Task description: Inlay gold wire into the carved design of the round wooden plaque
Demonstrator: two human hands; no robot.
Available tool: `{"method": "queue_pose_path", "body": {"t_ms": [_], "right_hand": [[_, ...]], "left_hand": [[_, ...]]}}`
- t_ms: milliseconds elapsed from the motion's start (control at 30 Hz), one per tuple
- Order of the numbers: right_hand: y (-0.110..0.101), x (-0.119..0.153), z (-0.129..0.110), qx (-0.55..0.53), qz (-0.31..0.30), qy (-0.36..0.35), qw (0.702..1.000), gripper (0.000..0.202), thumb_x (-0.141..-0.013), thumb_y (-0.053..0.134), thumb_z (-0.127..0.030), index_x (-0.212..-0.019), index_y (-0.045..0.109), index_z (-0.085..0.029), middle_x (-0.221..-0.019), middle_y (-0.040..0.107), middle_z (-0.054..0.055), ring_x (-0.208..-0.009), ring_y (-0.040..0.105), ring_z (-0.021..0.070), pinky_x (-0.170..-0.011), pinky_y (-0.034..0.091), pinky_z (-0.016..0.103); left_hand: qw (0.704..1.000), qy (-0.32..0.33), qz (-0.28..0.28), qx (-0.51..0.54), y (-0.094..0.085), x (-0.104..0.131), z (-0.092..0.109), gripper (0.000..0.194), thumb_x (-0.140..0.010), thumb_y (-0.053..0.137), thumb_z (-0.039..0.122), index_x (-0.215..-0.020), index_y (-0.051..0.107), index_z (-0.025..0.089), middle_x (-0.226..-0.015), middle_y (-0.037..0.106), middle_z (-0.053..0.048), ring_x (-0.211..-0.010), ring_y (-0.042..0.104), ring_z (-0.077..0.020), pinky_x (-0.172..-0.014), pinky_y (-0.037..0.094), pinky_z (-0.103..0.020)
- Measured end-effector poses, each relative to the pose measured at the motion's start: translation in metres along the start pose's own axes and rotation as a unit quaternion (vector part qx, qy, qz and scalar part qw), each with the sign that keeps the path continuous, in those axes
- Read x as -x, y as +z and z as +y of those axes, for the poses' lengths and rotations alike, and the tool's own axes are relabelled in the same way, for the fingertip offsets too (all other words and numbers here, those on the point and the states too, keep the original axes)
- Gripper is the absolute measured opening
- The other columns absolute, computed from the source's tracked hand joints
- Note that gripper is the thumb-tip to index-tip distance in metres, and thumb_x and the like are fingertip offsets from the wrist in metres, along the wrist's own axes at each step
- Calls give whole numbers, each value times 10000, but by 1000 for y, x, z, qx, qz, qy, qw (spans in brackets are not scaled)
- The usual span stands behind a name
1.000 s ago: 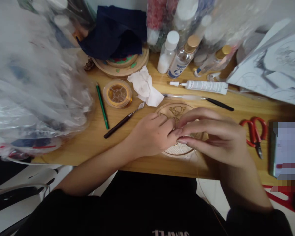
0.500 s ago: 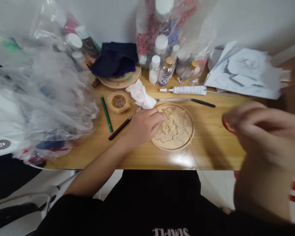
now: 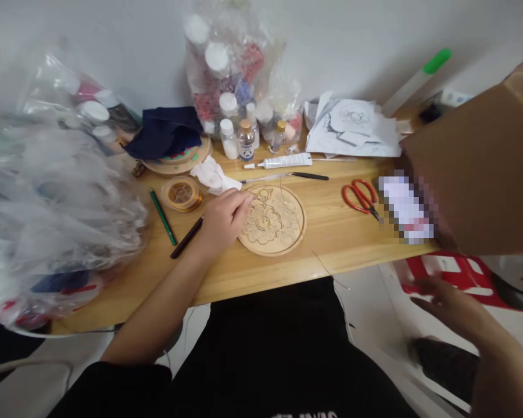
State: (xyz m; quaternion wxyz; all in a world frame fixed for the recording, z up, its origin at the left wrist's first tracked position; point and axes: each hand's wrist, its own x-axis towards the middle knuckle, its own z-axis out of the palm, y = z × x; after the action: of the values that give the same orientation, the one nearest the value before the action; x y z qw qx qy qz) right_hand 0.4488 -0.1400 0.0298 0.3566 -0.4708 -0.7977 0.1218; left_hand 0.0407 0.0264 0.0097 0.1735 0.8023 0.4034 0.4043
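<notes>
A round wooden board (image 3: 272, 247) lies on the table, with gold wire flower outlines and drawn lines inside its rim. My left hand (image 3: 224, 217) rests on its left edge, fingers curled and pressed together near the pattern; what they pinch, if anything, is hidden. My right hand (image 3: 453, 305) is low at the right, beyond the table's front edge, slightly blurred with fingers apart and nothing visible in them. A thin loose wire (image 3: 325, 265) trails over the front edge. Left of the board sit a spool of gold wire (image 3: 182, 194), a dark pen (image 3: 186, 238) and a green pencil (image 3: 163, 217).
Red-handled scissors (image 3: 359, 196) lie right of the board. Behind it are black-handled tweezers (image 3: 309, 175), a white glue tube (image 3: 287, 161), tissue (image 3: 215, 176) and small bottles (image 3: 246, 142). Plastic bags (image 3: 65, 197) crowd the left; a cardboard box (image 3: 475, 168) stands right, above a red stool (image 3: 453, 278).
My right hand has dropped from above the table to beyond its front edge and opened from a pinch. The view has turned right, uncovering the scissors and box. My left hand stays at the board.
</notes>
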Motion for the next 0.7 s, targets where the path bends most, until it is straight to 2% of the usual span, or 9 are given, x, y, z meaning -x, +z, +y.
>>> {"method": "queue_pose_path", "body": {"t_ms": [33, 67, 133, 167, 200, 300, 367, 500, 700], "right_hand": [[3, -11, -5, 27, -24, 14, 999, 90, -812, 746, -358, -879, 715, -306, -468, 603, -65, -269, 423, 123, -321, 402, 302], [6, -26, -12, 68, -52, 71, 994, 77, -855, 699, -357, -894, 709, -291, -552, 665, -36, -330, 509, 137, -314, 395, 297], [18, -66, -27, 103, -2, 87, 991, 140, -865, 680, -386, -799, 688, -263, -571, 668, -18, -395, 557, 142, -330, 389, 281], [27, -90, -35, 112, -1, 101, 989, 116, -878, 666, -348, -826, 689, -248, -640, 695, -3, -486, 614, 156, -420, 462, 276], [38, -116, -41, 103, 22, 87, 991, 115, -879, 664, -342, -862, 689, -231, -718, 719, 16, -570, 650, 171, -498, 501, 285], [81, -184, -52, 47, -15, -10, 999, 332, -890, 643, -354, -1173, 641, -182, -1116, 723, 113, -1014, 685, 264, -838, 558, 399], [112, -215, -53, 11, -68, -90, 994, 316, -909, 603, -281, -1208, 634, -183, -1167, 709, 115, -1096, 658, 261, -929, 525, 425], [154, -235, -45, -47, -144, -114, 982, 182, -921, 579, -230, -1049, 697, -176, -948, 753, 65, -846, 698, 180, -743, 537, 308], [165, -226, -39, -100, -118, -97, 983, 150, -906, 611, -172, -1010, 719, -188, -970, 782, 34, -794, 724, 127, -696, 551, 239]], "left_hand": [[1000, 3, 1, 1, 1, 0, 0, 203, -963, 497, 191, -905, 688, 153, -816, 704, -37, -757, 643, -128, -697, 502, -250], [1000, 4, -1, 2, 1, 0, -1, 203, -961, 497, 190, -906, 688, 152, -823, 706, -40, -760, 644, -129, -698, 502, -250], [1000, 6, -8, 2, 2, 1, -1, 210, -963, 492, 200, -906, 689, 154, -830, 706, -41, -759, 640, -130, -696, 498, -252], [1000, 9, -13, 1, 2, 1, -1, 220, -967, 482, 207, -910, 688, 156, -828, 702, -39, -757, 636, -131, -693, 495, -254], [1000, 10, -19, -1, 2, 1, -1, 230, -972, 471, 215, -916, 687, 158, -825, 698, -37, -758, 632, -132, -694, 493, -256], [999, 19, -36, -10, 1, 1, 0, 252, -986, 446, 227, -928, 681, 155, -816, 682, -37, -764, 624, -134, -696, 490, -258], [999, 26, -42, -22, 0, 1, -1, 251, -989, 443, 226, -920, 673, 153, -799, 667, -36, -754, 618, -132, -678, 482, -250], [996, 33, -45, -68, -1, 0, -3, 223, -984, 459, 203, -916, 664, 150, -752, 626, -23, -694, 578, -122, -638, 457, -234], [985, 53, -33, -162, 0, 0, -1, 204, -962, 510, 194, -836, 664, 148, -666, 571, 6, -619, 509, -109, -583, 386, -234]]}}
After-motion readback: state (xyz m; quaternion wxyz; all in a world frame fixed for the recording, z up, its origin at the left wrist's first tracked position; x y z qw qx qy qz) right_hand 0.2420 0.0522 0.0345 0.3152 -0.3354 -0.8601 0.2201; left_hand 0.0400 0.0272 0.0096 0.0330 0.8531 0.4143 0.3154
